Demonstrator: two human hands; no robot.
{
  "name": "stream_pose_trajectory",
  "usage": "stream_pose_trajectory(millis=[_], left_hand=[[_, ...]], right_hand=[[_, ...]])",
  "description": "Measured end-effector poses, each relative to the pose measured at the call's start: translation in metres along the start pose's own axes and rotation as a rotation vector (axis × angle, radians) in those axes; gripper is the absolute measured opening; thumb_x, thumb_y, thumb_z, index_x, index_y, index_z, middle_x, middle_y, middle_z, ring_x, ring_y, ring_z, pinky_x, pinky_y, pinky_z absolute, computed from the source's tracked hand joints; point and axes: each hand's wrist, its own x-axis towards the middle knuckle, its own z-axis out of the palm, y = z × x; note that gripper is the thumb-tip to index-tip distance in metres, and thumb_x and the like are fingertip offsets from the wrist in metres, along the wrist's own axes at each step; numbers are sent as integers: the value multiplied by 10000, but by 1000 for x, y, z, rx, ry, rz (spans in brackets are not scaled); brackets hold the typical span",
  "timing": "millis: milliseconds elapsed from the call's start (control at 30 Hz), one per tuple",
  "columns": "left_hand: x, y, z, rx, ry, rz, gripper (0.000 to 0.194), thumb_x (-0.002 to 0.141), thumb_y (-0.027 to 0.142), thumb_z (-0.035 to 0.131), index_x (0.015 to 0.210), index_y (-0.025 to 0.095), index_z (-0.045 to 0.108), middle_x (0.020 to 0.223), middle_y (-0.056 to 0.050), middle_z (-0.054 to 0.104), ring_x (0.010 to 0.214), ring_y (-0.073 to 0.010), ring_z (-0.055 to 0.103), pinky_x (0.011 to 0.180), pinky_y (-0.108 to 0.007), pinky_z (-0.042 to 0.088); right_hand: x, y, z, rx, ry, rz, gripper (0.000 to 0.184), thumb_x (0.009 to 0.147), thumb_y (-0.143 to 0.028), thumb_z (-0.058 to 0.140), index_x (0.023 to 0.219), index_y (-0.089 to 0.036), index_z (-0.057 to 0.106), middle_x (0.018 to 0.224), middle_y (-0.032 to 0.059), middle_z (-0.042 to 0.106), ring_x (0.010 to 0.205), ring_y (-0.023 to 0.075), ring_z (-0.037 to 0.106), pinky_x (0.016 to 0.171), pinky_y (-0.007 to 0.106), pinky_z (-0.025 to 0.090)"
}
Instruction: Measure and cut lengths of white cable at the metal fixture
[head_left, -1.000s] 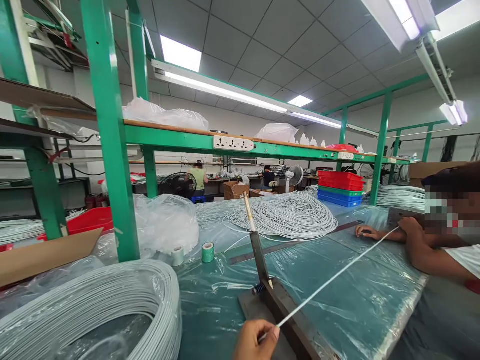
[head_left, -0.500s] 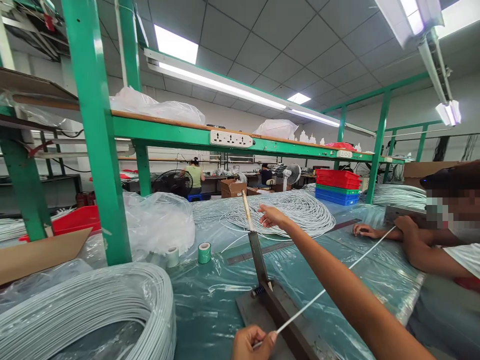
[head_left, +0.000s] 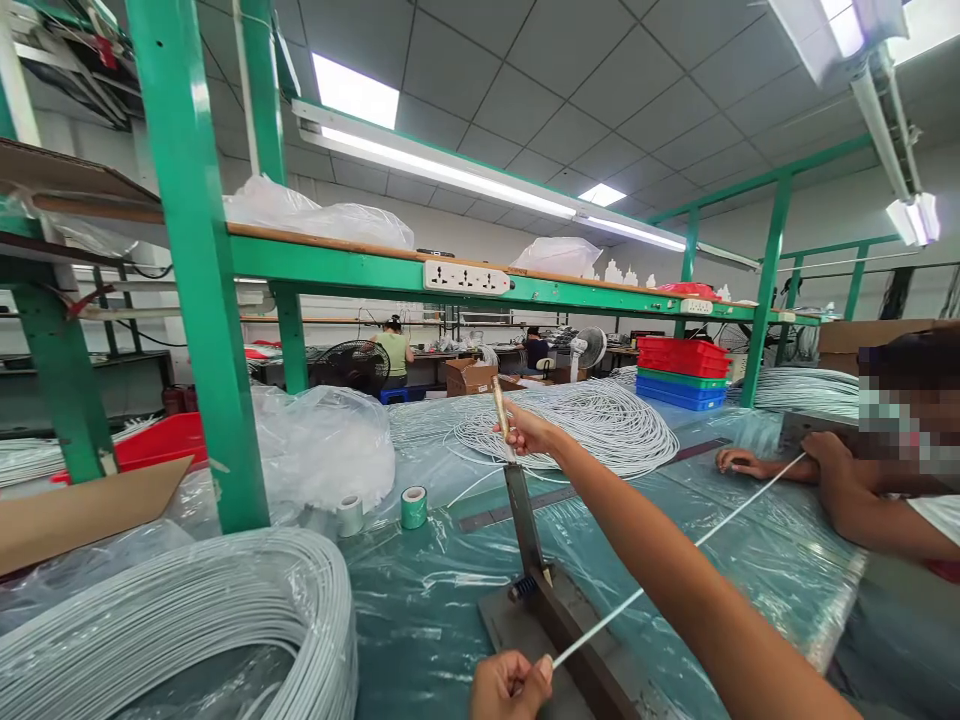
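My left hand [head_left: 511, 686], low in the view, pinches the end of a thin white cable [head_left: 742, 502]. The cable runs taut up to the right, under my right forearm, to a co-worker's hand [head_left: 825, 446]. My right hand [head_left: 527, 430] is closed around the worn handle [head_left: 499, 397] of a lever cutter [head_left: 523, 515]. Its metal arm stands raised above a flat base [head_left: 495, 612]. Near my left hand, the cable passes over the cutter's dark bar [head_left: 581, 640].
A big wrapped coil of white cable [head_left: 330, 600] lies at the lower left. Behind the cutter are a loose cable coil [head_left: 600, 425], a steel ruler [head_left: 480, 519] and a green tape roll [head_left: 413, 508]. A green post [head_left: 206, 300] rises at left; stacked trays [head_left: 679, 388] stand farther back.
My right hand has moved onto the cutter's handle and closed around it; before, it was beside the handle with fingers apart. My left hand keeps its pinch on the cable.
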Motion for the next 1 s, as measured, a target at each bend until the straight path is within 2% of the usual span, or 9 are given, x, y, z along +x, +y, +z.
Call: stream_pose_trajectory(millis=[133,300,467,567,633,700,833,933,1000], left_hand=[[-4,7,-2,-29,-9,-22,497,526,660,471,397,184,409,404,43,355,429,-81,280,451,-221,193],[-7,11,-2,17,30,-11,401,554,556,499,414,204,368,404,81,266,425,-75,236,442,-216,181],[-17,18,-2,264,97,80,273,629,369,460,436,208,352,424,59,332,436,-102,353,453,-211,249],[-23,19,-1,423,72,156,252,693,344,385,485,202,404,462,18,438,470,-132,438,465,-219,265],[-26,17,-1,484,59,195,272,724,354,353,511,201,426,490,0,478,491,-144,459,475,-228,257],[-26,14,-1,473,48,203,300,737,383,337,514,200,419,497,1,466,500,-144,455,479,-232,245],[-22,17,-3,271,-73,116,426,684,553,336,471,192,411,463,40,347,478,-116,372,474,-228,221],[-19,25,-5,133,-195,-53,562,561,716,311,457,186,470,374,84,236,411,-91,251,443,-230,173],[-17,29,-6,102,-239,-168,603,493,750,340,482,177,524,330,104,179,390,-84,200,434,-231,146]], right_hand=[[-35,-4,-8,25,-36,-64,658,733,-671,85,855,-161,481,388,-45,395,293,43,282,341,147,292],[-104,-4,-20,118,-138,-104,717,716,-690,91,978,-149,482,516,36,572,392,95,492,395,189,403],[-187,20,-17,144,-142,-60,611,777,-614,172,940,-126,501,603,75,626,414,106,551,377,165,415],[-229,43,-8,127,-112,-38,455,818,-502,288,895,-118,518,601,57,608,399,73,537,377,126,403],[-249,57,-1,128,-46,2,325,819,-404,382,917,-126,522,608,31,588,380,46,514,370,106,392],[-264,68,4,141,16,62,263,790,-321,462,970,-137,516,620,8,569,360,29,495,353,95,383],[-279,81,9,152,-4,133,402,730,-242,527,1115,-162,445,683,7,568,350,43,510,311,104,358],[-283,84,10,147,10,149,503,720,-211,514,1196,-180,356,742,21,581,365,50,524,317,109,363],[-284,86,11,152,33,161,555,717,-201,501,1232,-182,295,749,23,582,370,54,525,322,117,375]])
